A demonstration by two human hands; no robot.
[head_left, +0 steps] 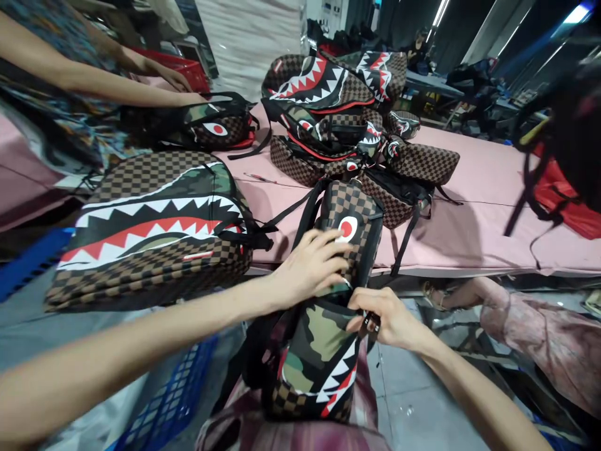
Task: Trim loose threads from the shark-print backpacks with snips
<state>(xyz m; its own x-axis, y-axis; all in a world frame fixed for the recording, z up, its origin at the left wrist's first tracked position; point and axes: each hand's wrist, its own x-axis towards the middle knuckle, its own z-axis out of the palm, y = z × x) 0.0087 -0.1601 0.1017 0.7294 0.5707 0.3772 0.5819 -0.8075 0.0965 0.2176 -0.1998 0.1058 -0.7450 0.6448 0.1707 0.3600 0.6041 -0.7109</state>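
Observation:
A backpack (pixel 322 338) with brown-black checks, camouflage patches and a printed shark mouth and eye lies lengthwise from my lap up onto the table's edge. My left hand (pixel 312 266) rests on its upper part, fingers spread just beside the red-and-white eye. At the side pocket's edge, my right hand (pixel 387 316) is closed with thumb and fingers pinching the fabric. A small dark object with shiny spots (pixel 372 322) shows under the right fingers; its kind is unclear. Left of my hands lies another shark-print backpack (pixel 164 219), its straps reaching towards mine.
Several similar backpacks (pixel 323 81) are heaped on the pink table (pixel 474 169). A pen-like item (pixel 260 178) lies there. At upper left a co-worker's arm (pixel 117 88) reaches to another bag (pixel 220 128). A blue crate (pixel 173 394) stands below; a seated person (pixel 530 338) is at right.

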